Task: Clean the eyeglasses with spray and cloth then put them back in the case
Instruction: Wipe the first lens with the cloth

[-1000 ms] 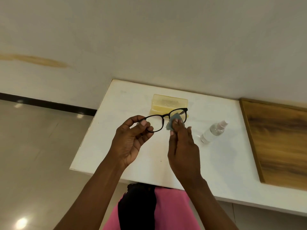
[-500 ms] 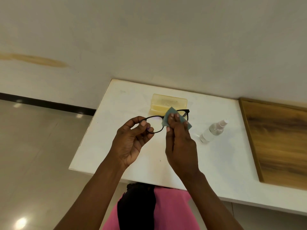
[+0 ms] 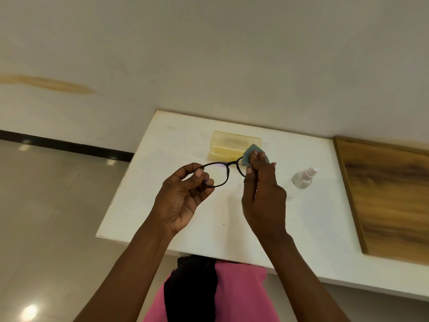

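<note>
White surface [image 3: 232, 228] against pale wall. Left hand [image 3: 183, 201] pinches eyeglasses [image 3: 220, 173] by one rim, raised over surface; right hand [image 3: 262, 194] pinches cloth [image 3: 251, 151] around other lens. Case [image 3: 234, 145] open behind. Best: light circular strokes, steady frame.

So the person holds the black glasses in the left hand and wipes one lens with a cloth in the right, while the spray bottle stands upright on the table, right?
Not quite: the head view shows the spray bottle lying on its side on the table. The rest holds: the left hand holds the black glasses, and the right hand presses the cloth on one lens.
</note>
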